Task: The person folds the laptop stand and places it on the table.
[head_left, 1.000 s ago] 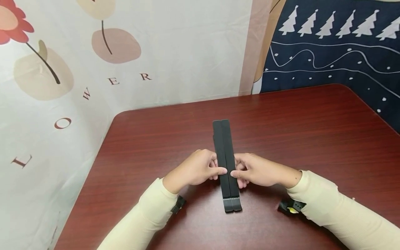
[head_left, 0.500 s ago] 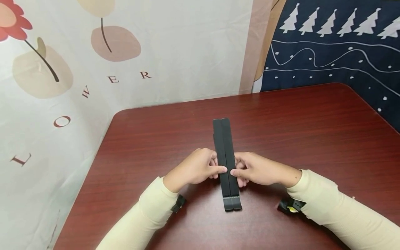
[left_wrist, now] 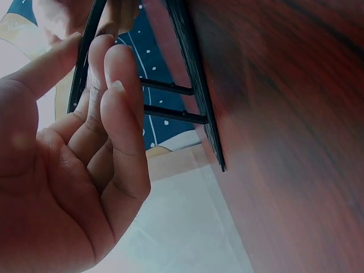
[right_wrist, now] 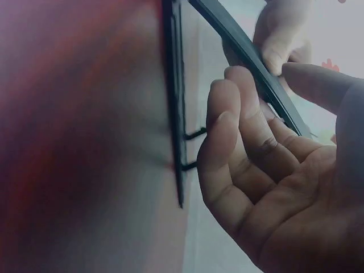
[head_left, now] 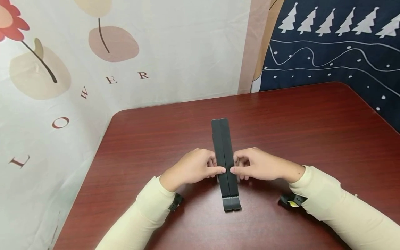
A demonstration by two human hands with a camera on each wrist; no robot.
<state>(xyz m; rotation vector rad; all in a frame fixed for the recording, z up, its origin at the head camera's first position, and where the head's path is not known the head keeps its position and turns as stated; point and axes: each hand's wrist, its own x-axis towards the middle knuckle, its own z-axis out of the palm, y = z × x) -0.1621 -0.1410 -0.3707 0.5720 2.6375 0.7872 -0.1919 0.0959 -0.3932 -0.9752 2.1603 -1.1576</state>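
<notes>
While the person's left hand (head_left: 193, 167) and right hand (head_left: 264, 165) hold it from either side, a narrow black stand (head_left: 222, 152) sits on a glossy red-brown table (head_left: 162, 135), its length running away from the person. The left hand pinches the left edge, thumb laid on top and fingers curled below; the right hand pinches the right edge in the same way. The thumb tips lie near each other but apart, on either side of a long seam. In the wrist views the curled fingers sit close together (how hard they press cannot be told). From the left wrist, the stand's upper part shows raised above its base (left_wrist: 196, 85), with thin struts (left_wrist: 170, 87) between. The near end carries a short lip (head_left: 229, 204). Pale yellow sleeves (head_left: 147, 210) cover the forearms. Beyond the table are a white cloth (head_left: 187, 52) with flowers and letters, and a dark blue cloth (head_left: 331, 81) with white trees.
</notes>
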